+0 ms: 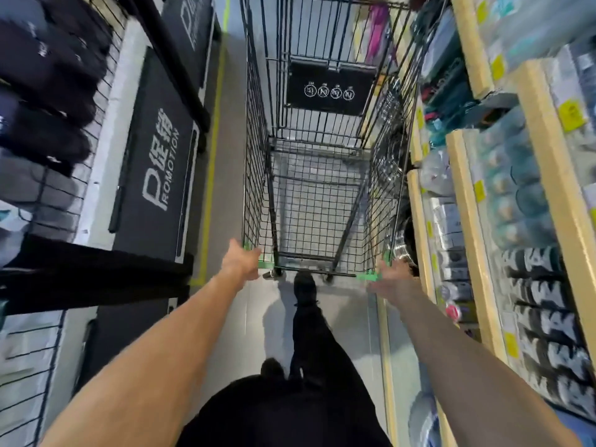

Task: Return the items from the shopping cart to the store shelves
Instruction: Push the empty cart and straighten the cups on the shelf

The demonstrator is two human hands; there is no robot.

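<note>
The left hand (241,260) reaches forward to the near left corner of the shopping cart (317,175), its fingers wrapped over the green end of the handle there. To its left stands a black display with a "PROMOTION" sign (158,175), and further left dark folded garments (45,91) hang on a wire grid. The cart lies straight ahead between both arms, its wire basket showing the grey floor through the mesh; a black flap with white round symbols (330,90) hangs on its far end. One black shoe (304,287) steps just under the handle. The right hand (392,277) sits at the cart's near right corner beside the green handle end; blur hides whether its fingers close round it. Right of it run the store shelves (477,201), pale wood edges with yellow tags, stacked with packaged goods.
</note>
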